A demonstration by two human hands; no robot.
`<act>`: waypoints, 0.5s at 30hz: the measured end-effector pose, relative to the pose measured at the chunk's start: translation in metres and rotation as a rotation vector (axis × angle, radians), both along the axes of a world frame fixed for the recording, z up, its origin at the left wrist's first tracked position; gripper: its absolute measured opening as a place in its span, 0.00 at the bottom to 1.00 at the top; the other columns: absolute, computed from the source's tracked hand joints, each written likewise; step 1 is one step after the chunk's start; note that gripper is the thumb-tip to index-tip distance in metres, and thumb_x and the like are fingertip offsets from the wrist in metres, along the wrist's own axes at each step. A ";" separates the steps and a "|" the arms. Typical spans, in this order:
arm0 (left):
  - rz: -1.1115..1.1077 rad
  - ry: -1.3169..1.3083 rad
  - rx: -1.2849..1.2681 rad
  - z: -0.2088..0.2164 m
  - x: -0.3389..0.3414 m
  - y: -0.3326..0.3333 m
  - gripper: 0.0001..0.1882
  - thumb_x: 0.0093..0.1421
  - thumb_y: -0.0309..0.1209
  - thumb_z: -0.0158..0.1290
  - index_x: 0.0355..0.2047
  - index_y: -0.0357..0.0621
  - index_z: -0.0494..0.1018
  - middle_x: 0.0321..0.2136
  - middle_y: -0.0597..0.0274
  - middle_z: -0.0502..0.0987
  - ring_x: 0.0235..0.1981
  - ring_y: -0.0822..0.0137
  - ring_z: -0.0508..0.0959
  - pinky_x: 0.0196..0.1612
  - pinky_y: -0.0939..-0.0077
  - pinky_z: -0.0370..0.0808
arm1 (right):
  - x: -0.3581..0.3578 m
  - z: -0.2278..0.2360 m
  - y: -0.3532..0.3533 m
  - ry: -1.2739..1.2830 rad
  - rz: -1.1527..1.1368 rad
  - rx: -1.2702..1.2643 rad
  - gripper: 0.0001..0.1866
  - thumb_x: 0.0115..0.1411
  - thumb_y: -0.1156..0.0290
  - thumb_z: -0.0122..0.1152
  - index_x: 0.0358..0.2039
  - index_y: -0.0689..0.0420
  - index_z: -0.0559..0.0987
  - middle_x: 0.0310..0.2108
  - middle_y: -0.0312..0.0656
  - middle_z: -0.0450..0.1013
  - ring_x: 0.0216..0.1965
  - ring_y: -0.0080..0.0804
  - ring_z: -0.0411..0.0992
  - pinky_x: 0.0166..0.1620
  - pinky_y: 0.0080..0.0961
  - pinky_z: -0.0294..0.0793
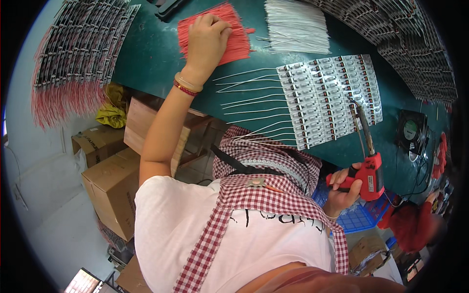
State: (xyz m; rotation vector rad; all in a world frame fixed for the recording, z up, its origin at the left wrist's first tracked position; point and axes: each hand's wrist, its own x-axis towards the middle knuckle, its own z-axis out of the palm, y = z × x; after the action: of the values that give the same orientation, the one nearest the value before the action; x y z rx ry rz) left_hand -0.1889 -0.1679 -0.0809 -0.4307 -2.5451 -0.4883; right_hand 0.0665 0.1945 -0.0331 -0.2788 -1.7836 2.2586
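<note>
My left hand (207,40) rests on a pile of red wires (236,43) at the far side of the table, its fingers curled into them; the fingertips are partly hidden. In my right hand (346,189) is a red soldering gun (372,178), gripped by its handle. Its metal tip reaches over a white panel of small circuit boards (328,100), laid out in rows with dark parts on them. Several white wires (259,104) stick out from the panel's left edge toward me. A stack of loose white wires (298,27) lies beyond the panel.
Finished-looking wired panels (80,46) are stacked at the far left, red wires hanging over the edge. More panels (415,44) pile up at the far right. A black round device (411,129) with cables sits at right. Cardboard boxes (115,185) stand below left; another person (413,224) is at lower right.
</note>
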 end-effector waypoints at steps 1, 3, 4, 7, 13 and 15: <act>0.005 -0.025 0.066 0.004 0.000 -0.002 0.05 0.57 0.27 0.59 0.33 0.39 0.80 0.31 0.54 0.78 0.36 0.53 0.77 0.40 0.61 0.73 | -0.001 0.001 0.000 0.002 0.002 -0.001 0.25 0.71 0.52 0.47 0.53 0.63 0.65 0.22 0.39 0.67 0.15 0.20 0.58 0.23 0.20 0.64; 0.007 -0.047 0.131 0.012 0.000 -0.003 0.05 0.57 0.26 0.59 0.33 0.38 0.80 0.30 0.52 0.79 0.34 0.52 0.78 0.40 0.61 0.74 | -0.002 0.001 0.000 0.006 0.001 0.008 0.24 0.71 0.53 0.48 0.53 0.63 0.65 0.22 0.39 0.67 0.15 0.20 0.58 0.23 0.19 0.64; -0.015 -0.060 0.181 0.016 0.000 -0.003 0.06 0.57 0.26 0.59 0.33 0.38 0.80 0.29 0.51 0.79 0.33 0.52 0.79 0.39 0.61 0.74 | -0.002 0.001 -0.001 0.007 0.001 0.007 0.24 0.71 0.53 0.48 0.53 0.63 0.65 0.22 0.39 0.67 0.15 0.20 0.58 0.23 0.19 0.64; -0.051 -0.073 0.162 0.016 -0.001 -0.002 0.06 0.57 0.27 0.60 0.33 0.38 0.81 0.29 0.51 0.80 0.32 0.53 0.80 0.38 0.62 0.75 | -0.001 0.001 -0.002 -0.008 -0.015 -0.009 0.24 0.71 0.53 0.47 0.52 0.63 0.65 0.22 0.39 0.66 0.15 0.20 0.58 0.23 0.19 0.64; -0.013 -0.087 -0.030 0.008 0.002 0.002 0.07 0.56 0.28 0.60 0.33 0.40 0.83 0.29 0.53 0.81 0.30 0.51 0.80 0.37 0.64 0.76 | -0.003 0.002 -0.003 -0.025 0.014 -0.005 0.24 0.71 0.53 0.46 0.52 0.63 0.65 0.23 0.39 0.66 0.16 0.19 0.58 0.23 0.19 0.65; 0.000 -0.084 -0.023 0.009 0.004 0.003 0.06 0.56 0.29 0.59 0.33 0.41 0.83 0.29 0.53 0.82 0.30 0.51 0.80 0.37 0.64 0.77 | -0.001 -0.001 -0.002 -0.027 -0.013 -0.007 0.24 0.71 0.53 0.46 0.52 0.63 0.65 0.22 0.38 0.66 0.16 0.19 0.58 0.24 0.19 0.65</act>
State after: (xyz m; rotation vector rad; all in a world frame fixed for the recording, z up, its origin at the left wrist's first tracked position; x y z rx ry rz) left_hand -0.1852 -0.1654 -0.0719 -0.4270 -2.6334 -0.4869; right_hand 0.0659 0.1928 -0.0338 -0.3229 -1.7820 2.2637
